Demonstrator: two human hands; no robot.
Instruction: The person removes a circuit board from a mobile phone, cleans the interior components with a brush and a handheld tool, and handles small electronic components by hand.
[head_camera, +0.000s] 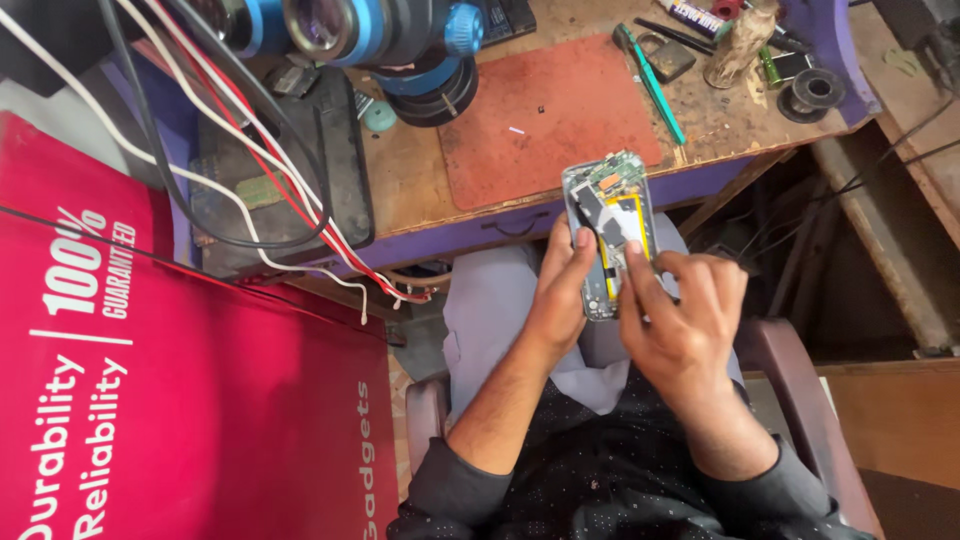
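Opened phone (608, 225) with back cover off, board and yellow battery exposed, held above lap just off the workbench (420, 190) front edge. Left hand (560, 300) grips its left side, fingers closed. Right hand (680, 320) thumb and forefinger pinch at the battery area. Internals still in place; disassembly looks partway.

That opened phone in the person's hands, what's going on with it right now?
A seated person holds an opened phone above their lap, its back off, so the circuit board and a yellow part show. The left hand grips its left edge. The right hand presses a finger onto the phone's middle. Ahead is a workbench with a red mat, a green-handled tool and a blue microscope head.
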